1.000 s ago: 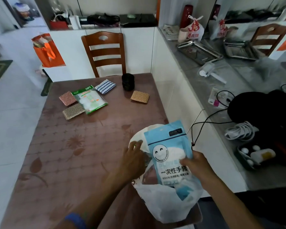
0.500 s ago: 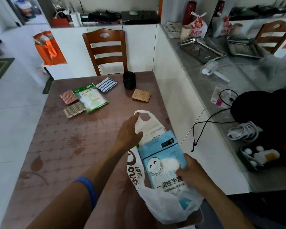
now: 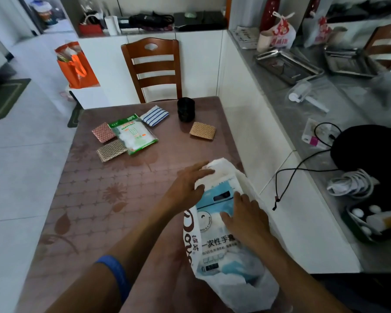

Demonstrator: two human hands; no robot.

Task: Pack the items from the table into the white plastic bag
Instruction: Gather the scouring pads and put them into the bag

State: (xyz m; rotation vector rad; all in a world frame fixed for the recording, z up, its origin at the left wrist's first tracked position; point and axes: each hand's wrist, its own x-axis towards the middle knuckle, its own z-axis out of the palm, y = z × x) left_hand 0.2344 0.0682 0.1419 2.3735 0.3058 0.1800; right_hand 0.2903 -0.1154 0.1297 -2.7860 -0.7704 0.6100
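Observation:
The white plastic bag point(image 3: 246, 288) lies on the brown table point(image 3: 104, 206) at its near right edge. A blue glove packet point(image 3: 215, 224) sits mostly inside it. My left hand point(image 3: 187, 186) holds the bag's upper rim between thumb and fingers. My right hand point(image 3: 244, 219) lies flat on the packet with straight fingers. Farther back on the table are a green packet point(image 3: 134, 134), a blue striped cloth point(image 3: 154, 115), a black cup point(image 3: 185, 109), a tan pad point(image 3: 202, 131), a pink pad point(image 3: 103, 132) and a gold pad point(image 3: 111, 150).
A wooden chair point(image 3: 155, 68) stands at the table's far side. A grey counter point(image 3: 280, 91) runs along the right with metal trays point(image 3: 287, 66), a black cable point(image 3: 298, 172) hanging over its edge, and a black bag point(image 3: 368, 152). An orange bag point(image 3: 76, 66) sits at the back left.
The blue packet has slid from upright into the bag. My right hand has let go of its grip and now lies flat on it. My left hand shifted up along the bag's mouth.

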